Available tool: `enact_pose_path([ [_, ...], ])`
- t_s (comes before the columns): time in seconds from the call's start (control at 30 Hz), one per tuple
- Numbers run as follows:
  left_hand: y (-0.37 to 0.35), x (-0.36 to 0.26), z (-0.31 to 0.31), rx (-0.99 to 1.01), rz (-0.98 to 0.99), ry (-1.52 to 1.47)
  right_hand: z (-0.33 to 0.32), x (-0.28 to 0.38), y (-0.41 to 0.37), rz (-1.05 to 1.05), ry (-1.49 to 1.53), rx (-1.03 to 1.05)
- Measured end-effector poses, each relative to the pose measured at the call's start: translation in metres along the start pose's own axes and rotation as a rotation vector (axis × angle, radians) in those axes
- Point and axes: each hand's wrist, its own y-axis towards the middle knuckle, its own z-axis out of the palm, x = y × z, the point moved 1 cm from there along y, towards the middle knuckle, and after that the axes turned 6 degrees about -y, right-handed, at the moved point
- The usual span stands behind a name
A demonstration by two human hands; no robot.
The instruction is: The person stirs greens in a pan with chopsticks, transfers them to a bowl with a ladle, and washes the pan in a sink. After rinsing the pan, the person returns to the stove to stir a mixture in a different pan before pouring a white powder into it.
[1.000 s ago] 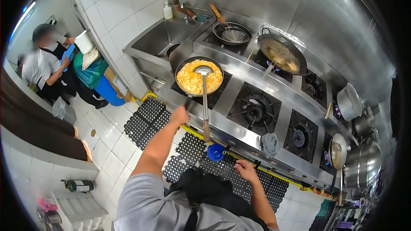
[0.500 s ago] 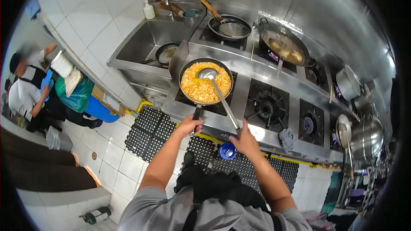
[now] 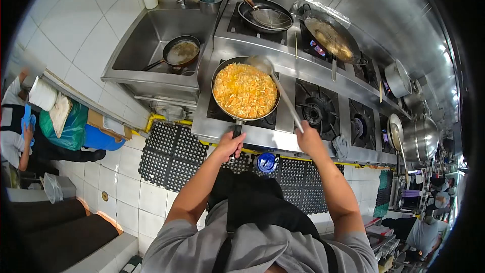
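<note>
My left hand (image 3: 230,146) is closed around the black handle of a frying pan (image 3: 214,102) over the near left burner. Chopped orange-and-white food (image 3: 245,91), like fried rice, fills the pan, with a yellower patch near its middle. In my right hand (image 3: 310,140) is the end of a long-handled metal ladle (image 3: 288,96). Its bowl, blurred by motion, is at the pan's far right rim, over the edge of the food.
Behind the pan sit a skillet with a strainer (image 3: 270,17) and a wok of bubbling liquid (image 3: 331,35) above a flame. Another pan (image 3: 182,51) lies in the sink (image 3: 126,71) at left. Steel pots (image 3: 424,139) stand at right. A person (image 3: 17,126) is at far left.
The ladle bowl has moved from within the food to the far right rim, and my right hand has gone up and right. The yellow patch is more exposed. My view has shifted.
</note>
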Motion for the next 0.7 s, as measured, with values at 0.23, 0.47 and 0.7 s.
enact_pose_path([
  [0.23, 0.003, -0.005, -0.002, 0.008, -0.045, 0.022, -0.007, 0.02, -0.02, 0.569, 1.319, 0.881],
  [0.47, 0.002, -0.009, -0.005, 0.024, -0.044, 0.049, -0.078, 0.027, -0.042, 0.329, 0.679, 0.615],
  [0.7, 0.003, -0.007, -0.005, 0.009, -0.033, 0.076, -0.098, 0.031, -0.076, -0.063, 0.074, 0.226],
])
